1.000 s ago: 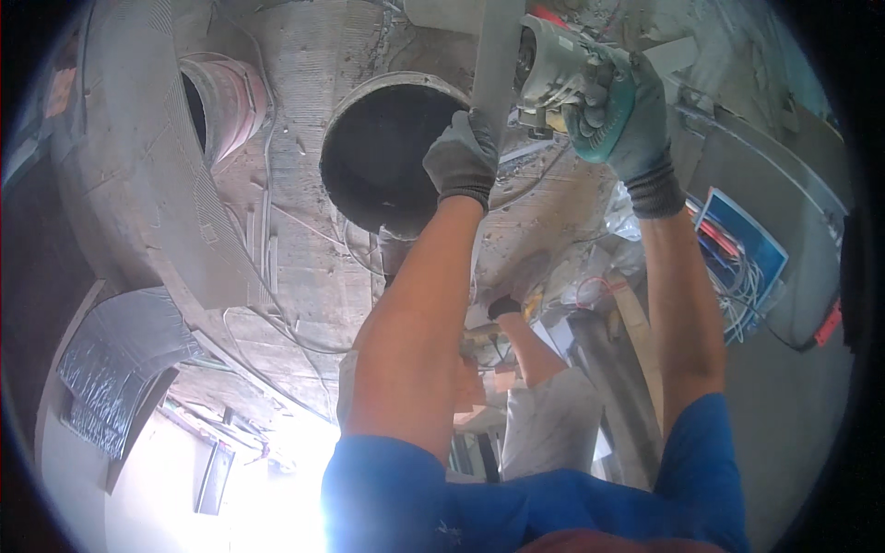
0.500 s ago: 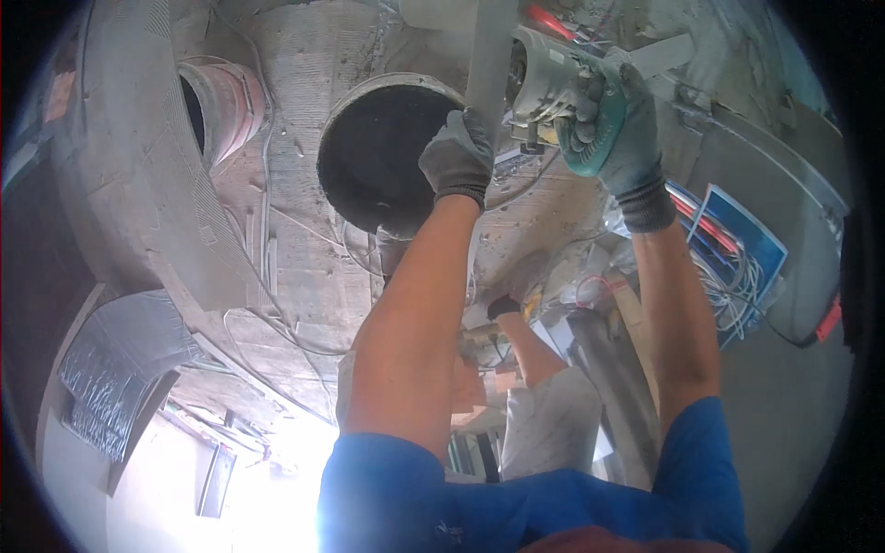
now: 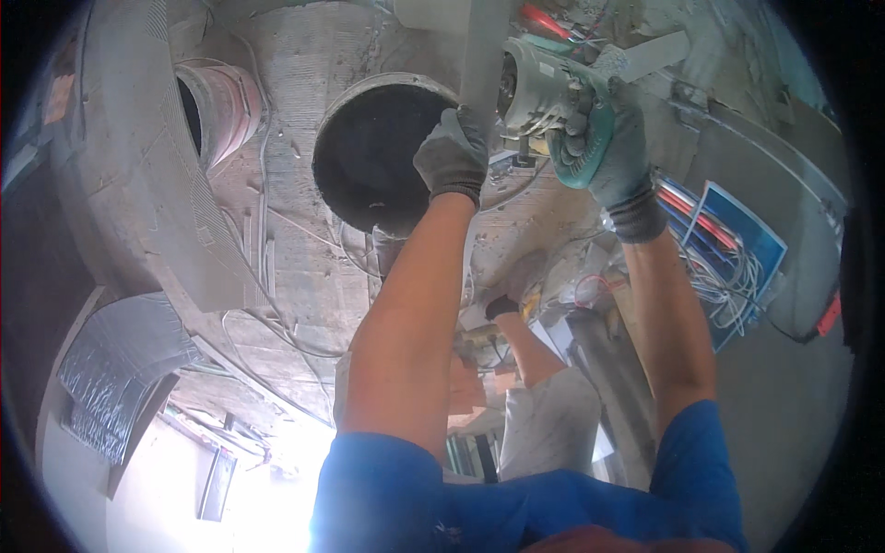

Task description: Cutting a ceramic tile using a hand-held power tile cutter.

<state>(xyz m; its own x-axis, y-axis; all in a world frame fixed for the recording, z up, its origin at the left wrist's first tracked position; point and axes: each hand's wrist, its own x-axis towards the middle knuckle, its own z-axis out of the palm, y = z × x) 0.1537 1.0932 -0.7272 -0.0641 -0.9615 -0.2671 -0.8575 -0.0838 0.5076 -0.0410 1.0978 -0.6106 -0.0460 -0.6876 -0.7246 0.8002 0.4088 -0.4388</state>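
My left hand, in a grey work glove, is closed on the edge of a long flat grey strip standing on its narrow side. My right hand, gloved too, wraps the green D-shaped handle of a dusty power tool. The tool's round pale front end faces the strip from the right, close to it; whether they touch cannot be made out. Below and left of the strip stands a round bucket with a dark inside, beside my left hand.
A second pinkish bucket lies tilted at the left beside a large grey panel. Cables cross the dusty board floor. Red-handled pliers lie beyond the tool. Coiled wires sit by a blue sheet at the right.
The power tool and my right hand have shifted slightly left. My left hand and the strip have also moved a little left, with both grips kept.
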